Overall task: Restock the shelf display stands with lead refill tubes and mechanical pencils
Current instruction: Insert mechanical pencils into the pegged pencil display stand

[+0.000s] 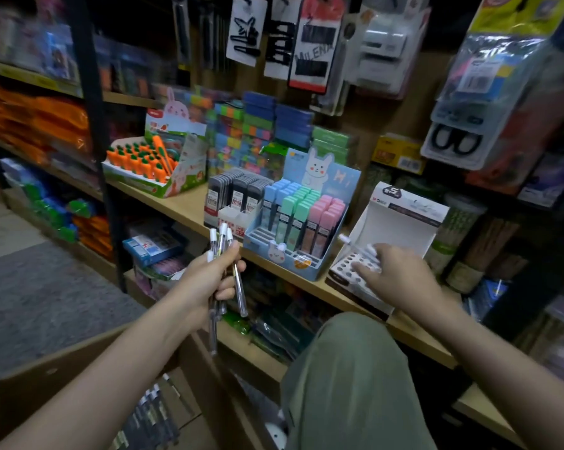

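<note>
Blue refill stand (293, 254) betw left grip's pencils (223, 251) & white stand (387, 241)

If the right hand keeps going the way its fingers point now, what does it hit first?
Most likely the white pencil stand: the right hand already reaches over its perforated holder tray, fingers aimed up-left across the holes. Beyond that lies the blue rabbit lead-refill display, though motion blur makes depth uncertain.

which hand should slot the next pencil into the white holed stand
Right. The right hand is already over the white stand's hole grid, fingers on it. The left hand grips the bunch of pencils further left, in front of the pastel lead tube display, so it serves as supply.
</note>
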A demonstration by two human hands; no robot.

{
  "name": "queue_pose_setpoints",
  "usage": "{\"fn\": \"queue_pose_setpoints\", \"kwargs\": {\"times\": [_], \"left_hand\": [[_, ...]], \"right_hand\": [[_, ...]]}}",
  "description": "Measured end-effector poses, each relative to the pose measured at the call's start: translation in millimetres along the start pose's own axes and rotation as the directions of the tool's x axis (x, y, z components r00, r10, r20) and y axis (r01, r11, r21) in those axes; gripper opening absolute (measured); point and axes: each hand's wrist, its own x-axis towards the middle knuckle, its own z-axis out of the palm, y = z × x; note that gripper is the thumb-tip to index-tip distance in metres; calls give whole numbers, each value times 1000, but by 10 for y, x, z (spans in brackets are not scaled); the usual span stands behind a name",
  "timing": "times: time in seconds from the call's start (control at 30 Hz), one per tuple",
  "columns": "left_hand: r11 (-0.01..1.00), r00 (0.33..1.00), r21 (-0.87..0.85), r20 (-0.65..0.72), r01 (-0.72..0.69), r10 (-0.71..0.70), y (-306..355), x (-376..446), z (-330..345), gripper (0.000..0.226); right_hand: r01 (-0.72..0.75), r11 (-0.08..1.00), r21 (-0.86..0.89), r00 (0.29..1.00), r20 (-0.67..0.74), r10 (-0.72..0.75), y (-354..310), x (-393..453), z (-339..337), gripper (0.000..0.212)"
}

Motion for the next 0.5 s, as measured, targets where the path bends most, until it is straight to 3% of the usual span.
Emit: {"fn": "queue_pose_setpoints", "kwargs": {"times": [0.17,0.5], "left_hand": [[997,1000,72,16,5,-6,-86,72,44,25],[996,997,30,-12,81,-81,-209,112,2,18]], "right_hand": [[4,1000,-5,999,38,-4,-75,85,380,47],[203,979,16,979,-34,-202,50,110,514,43]]}}
